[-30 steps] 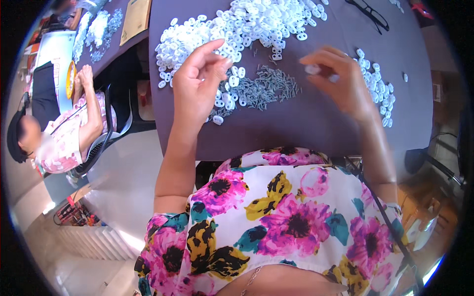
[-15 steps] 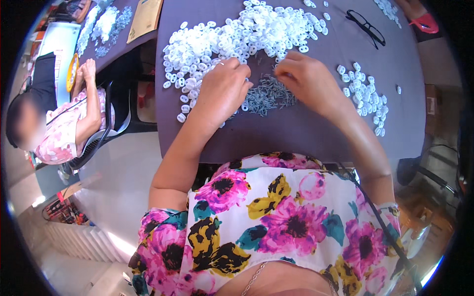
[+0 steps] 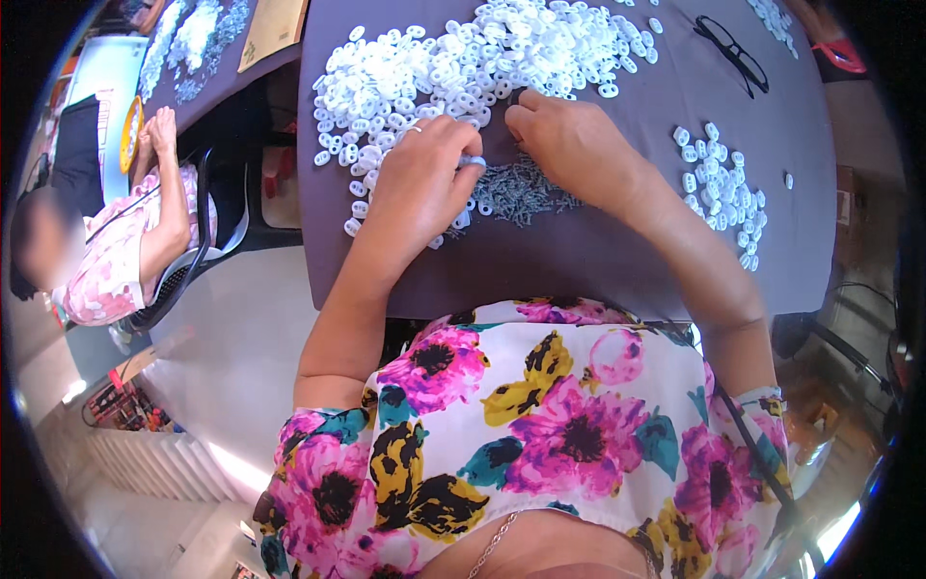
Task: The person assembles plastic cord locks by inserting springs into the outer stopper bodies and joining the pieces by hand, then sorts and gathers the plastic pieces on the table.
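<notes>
My left hand is closed, with a small white oval plastic piece pinched between thumb and forefinger. Just to its right, my right hand has its fingers curled together, their tips facing the left hand; whatever they hold is hidden. Below and between the hands lies a pile of small grey screw-like pieces. Beyond them spreads a large heap of white two-holed oval pieces, some reaching down beside my left wrist.
A smaller group of white pieces lies at the right of the dark tabletop. Black-framed glasses rest at the far right. At left, another person sits by a second table bearing more white pieces and a brown envelope.
My right hand has moved left, closer to my left hand, and its fingers have curled in. The white piece in my left hand now shows. The view has shifted slightly.
</notes>
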`<act>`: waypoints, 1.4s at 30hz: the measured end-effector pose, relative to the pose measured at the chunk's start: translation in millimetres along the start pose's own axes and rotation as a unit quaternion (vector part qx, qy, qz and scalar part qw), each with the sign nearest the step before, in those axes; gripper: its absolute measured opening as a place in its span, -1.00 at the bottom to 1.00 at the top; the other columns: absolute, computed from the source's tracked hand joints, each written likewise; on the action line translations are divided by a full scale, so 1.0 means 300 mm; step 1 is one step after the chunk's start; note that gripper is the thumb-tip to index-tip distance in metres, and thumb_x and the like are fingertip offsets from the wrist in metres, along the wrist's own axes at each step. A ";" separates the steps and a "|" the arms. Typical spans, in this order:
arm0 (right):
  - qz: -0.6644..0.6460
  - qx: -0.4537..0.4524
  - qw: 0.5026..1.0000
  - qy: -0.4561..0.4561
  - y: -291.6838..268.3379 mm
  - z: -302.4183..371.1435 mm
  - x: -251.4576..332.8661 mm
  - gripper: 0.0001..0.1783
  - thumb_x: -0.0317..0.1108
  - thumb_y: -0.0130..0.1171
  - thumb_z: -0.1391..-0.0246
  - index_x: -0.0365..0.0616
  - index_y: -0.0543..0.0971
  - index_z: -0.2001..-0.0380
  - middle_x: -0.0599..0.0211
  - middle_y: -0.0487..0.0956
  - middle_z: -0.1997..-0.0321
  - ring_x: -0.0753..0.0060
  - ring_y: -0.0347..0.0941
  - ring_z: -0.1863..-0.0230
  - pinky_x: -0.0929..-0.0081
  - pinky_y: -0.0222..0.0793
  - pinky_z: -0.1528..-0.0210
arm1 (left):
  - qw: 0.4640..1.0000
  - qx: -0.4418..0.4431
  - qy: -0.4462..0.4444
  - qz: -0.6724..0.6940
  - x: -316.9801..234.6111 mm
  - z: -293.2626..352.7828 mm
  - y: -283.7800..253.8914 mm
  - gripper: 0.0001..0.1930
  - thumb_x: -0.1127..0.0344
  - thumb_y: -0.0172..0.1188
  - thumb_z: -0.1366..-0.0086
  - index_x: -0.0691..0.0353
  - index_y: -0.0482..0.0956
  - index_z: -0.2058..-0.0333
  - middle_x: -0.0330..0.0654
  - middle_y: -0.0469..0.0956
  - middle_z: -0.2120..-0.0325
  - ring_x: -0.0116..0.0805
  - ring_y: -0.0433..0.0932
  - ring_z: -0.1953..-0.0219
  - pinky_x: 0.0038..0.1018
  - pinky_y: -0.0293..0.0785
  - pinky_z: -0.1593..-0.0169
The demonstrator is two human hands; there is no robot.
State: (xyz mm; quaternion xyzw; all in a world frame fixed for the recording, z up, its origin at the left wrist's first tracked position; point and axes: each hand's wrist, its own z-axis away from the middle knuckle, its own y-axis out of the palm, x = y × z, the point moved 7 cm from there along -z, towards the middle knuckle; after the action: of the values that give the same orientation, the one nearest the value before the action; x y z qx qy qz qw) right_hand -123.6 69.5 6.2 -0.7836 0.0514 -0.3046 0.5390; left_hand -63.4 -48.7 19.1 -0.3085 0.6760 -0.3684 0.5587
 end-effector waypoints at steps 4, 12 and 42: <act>-0.101 -0.009 0.994 0.027 -0.039 0.054 0.014 -0.93 -0.47 0.13 0.05 -0.18 0.45 0.46 0.15 0.48 0.40 0.14 0.52 0.37 0.33 0.45 0.34 | 0.992 -0.038 -0.067 0.098 0.013 0.017 -0.017 -0.84 0.42 0.25 -0.08 0.24 0.51 0.33 -0.15 0.49 0.41 -0.21 0.47 0.36 -0.38 0.40 0.24; -0.444 -0.073 0.865 0.223 -0.048 0.239 -0.117 -0.91 -0.59 0.17 -0.03 -0.24 0.46 0.40 0.51 0.45 0.43 0.73 0.38 0.41 0.70 0.33 0.37 | 0.998 -0.009 0.042 0.036 -0.090 -0.060 0.021 -0.88 0.41 0.23 -0.08 0.22 0.52 0.37 -0.11 0.50 0.45 -0.11 0.50 0.32 -0.28 0.41 0.27; -0.609 -0.171 0.758 0.157 -0.026 0.255 -0.130 -0.88 -0.63 0.11 -0.05 -0.26 0.57 0.33 0.45 0.54 0.38 0.69 0.43 0.40 0.69 0.38 0.35 | 0.874 0.100 -0.121 0.460 -0.113 -0.084 0.177 -0.74 0.60 0.14 -0.16 0.34 0.48 0.14 -0.26 0.56 0.40 -0.64 0.48 0.39 -0.69 0.39 0.32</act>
State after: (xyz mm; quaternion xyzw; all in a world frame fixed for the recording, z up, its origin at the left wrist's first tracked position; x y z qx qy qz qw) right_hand -116.3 150.8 -21.2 -0.6697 -0.3022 -0.6735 0.0814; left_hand -82.2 11.8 -5.2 0.0528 0.6283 -0.0947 0.7704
